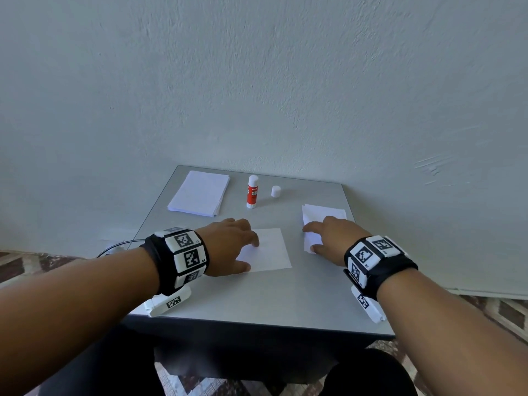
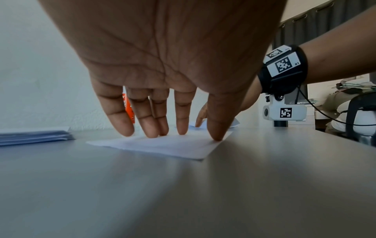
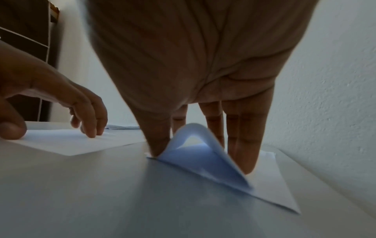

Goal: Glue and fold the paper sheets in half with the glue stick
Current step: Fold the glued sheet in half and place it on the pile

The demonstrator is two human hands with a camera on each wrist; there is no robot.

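- The left hand point(image 1: 233, 242) sits flat-ish on a single sheet point(image 1: 268, 250) in the middle of the table point(image 1: 257, 304), fingers straight and pressing down, not gripping anything.
- The right hand point(image 1: 328, 234) is over on the right, fingertips down on a folded sheet point(image 3: 205, 161) that tops a small pile of folded ones point(image 1: 324, 212). The top flap bows up between thumb and fingers, so it looks pinned rather than grasped.
- The glue stick point(image 1: 252, 191) stands uncapped at the far side, its cap point(image 1: 276, 191) just to its right, and the stack of fresh paper point(image 1: 200, 192) sits far left.
- Biggest risk, probably: that bowed flap. If the right hand lifts off before it's flattened, the glue may not hold and it'll spring open or set crooked.
- Pressing on a bulge could also leave a wrinkle instead of a clean crease.
- An open glue stick standing upright is easy to tip over with a reaching hand, and it could dry out a bit.
- The middle sheet could skate on that smooth tabletop once the left hand eases off.
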